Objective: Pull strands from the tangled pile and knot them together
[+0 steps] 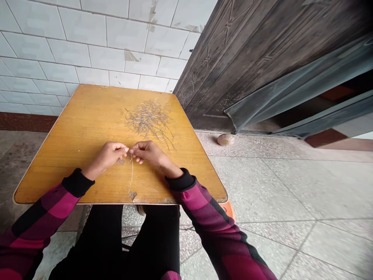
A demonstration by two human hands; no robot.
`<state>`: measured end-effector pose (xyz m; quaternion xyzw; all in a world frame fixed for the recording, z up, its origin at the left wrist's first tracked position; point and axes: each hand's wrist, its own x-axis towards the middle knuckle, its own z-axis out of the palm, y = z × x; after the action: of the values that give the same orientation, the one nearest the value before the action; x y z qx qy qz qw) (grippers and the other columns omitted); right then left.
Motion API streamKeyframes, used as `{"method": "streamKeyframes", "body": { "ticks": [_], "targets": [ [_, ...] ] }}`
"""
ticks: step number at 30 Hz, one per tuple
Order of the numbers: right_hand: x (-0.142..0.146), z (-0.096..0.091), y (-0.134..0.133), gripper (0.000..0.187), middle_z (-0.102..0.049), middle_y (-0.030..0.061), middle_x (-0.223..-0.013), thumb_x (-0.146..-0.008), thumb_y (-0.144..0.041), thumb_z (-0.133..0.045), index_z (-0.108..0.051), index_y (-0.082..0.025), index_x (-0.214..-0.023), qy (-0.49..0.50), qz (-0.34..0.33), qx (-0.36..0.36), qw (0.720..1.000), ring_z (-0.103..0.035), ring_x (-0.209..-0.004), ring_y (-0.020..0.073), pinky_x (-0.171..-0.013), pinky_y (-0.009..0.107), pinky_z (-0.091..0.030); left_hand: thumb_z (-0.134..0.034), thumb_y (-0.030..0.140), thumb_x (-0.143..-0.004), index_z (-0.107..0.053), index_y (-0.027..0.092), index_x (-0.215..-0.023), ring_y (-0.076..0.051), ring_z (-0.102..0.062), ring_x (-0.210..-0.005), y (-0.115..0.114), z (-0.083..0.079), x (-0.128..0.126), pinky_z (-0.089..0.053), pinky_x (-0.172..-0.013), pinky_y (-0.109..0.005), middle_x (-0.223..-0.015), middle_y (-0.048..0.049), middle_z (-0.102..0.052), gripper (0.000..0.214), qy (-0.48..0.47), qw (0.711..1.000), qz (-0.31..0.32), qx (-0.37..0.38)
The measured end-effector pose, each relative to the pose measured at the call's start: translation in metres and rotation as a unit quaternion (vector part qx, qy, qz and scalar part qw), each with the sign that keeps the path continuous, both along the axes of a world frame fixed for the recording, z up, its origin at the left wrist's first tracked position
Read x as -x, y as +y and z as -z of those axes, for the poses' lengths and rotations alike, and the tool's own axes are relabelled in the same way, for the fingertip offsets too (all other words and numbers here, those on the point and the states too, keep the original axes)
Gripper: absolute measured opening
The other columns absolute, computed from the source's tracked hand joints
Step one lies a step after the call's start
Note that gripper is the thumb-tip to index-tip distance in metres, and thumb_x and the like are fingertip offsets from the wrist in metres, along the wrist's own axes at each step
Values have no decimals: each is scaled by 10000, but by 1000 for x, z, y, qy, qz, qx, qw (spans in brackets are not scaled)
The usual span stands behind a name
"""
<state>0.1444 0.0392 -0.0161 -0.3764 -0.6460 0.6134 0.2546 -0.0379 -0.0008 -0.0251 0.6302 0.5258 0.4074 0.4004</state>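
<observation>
A thin pale wire or string (132, 177) hangs down from between my two hands toward the table's near edge. My left hand (112, 155) is closed in a pinch on it, thumb against forefinger. Right beside it, fingertips almost touching, my right hand (147, 152) also pinches the strand. Both hands are just above the wooden tabletop (87, 128). Beyond them lies a loose, tangled heap of similar thin strands (150, 118), some pale and some dark. Whether the strand is metal or thread is too fine to tell.
A white tiled wall (84, 35) stands behind the table. To the right are a dark carved wooden door (221, 66) and a hanging grey curtain (268, 97). A rounded stone-like object (225, 139) sits on the floor by the door. An orange item (229, 210) shows under the table's right corner.
</observation>
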Motion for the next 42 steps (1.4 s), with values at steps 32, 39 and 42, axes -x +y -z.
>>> {"method": "streamKeyframes", "body": {
  "ticks": [32, 39, 42],
  "targets": [
    [-90, -26, -57, 263, -611, 6, -638, -829, -434, -619, -635, -180, -762, -23, 290, -218, 931, -553, -535, 105, -522, 242, -459, -514, 264, -846, -680, 189, -772, -175, -601, -736, 7, 10, 25, -439, -671, -285, -788, -47, -651, 196, 244, 948, -46, -198],
    [-101, 43, -151, 203, -656, 40, -695, -871, -391, -581, -665, -222, -797, -104, 320, -182, 924, -619, -634, 188, -606, 321, -495, -524, 272, -834, -684, 177, -792, -172, -586, -716, 9, 12, 27, -441, -684, -293, -797, -53, -645, 191, 249, 949, -30, -191],
    [-94, 58, -169, 182, -696, 62, -807, -882, -376, -566, -684, -242, -850, -116, 337, -214, 910, -653, -744, 222, -687, 360, -511, -526, 288, -826, -687, 182, -778, -169, -584, -709, 11, 12, 29, -440, -686, -287, -776, -46, -639, 199, 250, 949, -30, -190]
  ]
}}
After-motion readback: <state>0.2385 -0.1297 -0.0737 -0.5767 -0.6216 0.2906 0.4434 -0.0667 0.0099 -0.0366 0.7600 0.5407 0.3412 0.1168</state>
